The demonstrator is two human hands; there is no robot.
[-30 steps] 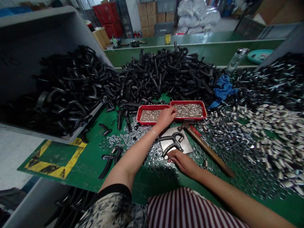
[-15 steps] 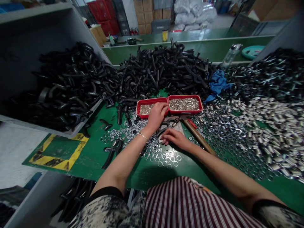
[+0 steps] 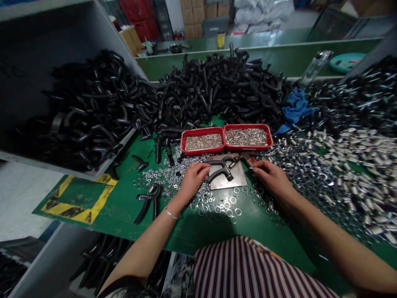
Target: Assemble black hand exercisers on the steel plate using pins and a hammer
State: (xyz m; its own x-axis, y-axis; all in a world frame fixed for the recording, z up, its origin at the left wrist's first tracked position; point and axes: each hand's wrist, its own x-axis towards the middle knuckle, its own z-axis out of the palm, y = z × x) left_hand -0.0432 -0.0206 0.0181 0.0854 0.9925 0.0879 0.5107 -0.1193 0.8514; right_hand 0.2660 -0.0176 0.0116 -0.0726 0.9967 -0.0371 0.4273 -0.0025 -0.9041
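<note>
My left hand [image 3: 192, 181], with a thin bangle at the wrist, pinches the end of a black forked metal part [image 3: 221, 169]. That part lies on a scuffed steel plate [image 3: 228, 181]. My right hand [image 3: 271, 176] reaches in from the right, its fingertips drawn together beside a hammer head [image 3: 245, 157]. Whatever lies between those fingertips is too small to tell. The hammer's handle is hidden. Loose silver washers [image 3: 218, 203] surround the plate, and a second forked part [image 3: 148, 203] lies to my left.
Two red trays [image 3: 201, 152] [image 3: 248, 147] of small silver pieces stand just beyond the plate. Black forked parts [image 3: 217, 91] heap behind them and in a grey bin [image 3: 62, 37]. Silver sleeves [image 3: 350, 165] spread rightward, with a blue cloth [image 3: 294, 108] beside them.
My left hand has come back from the red trays to the forked part. My right hand has moved rightward to the hammer head, and the wooden hammer handle no longer shows.
</note>
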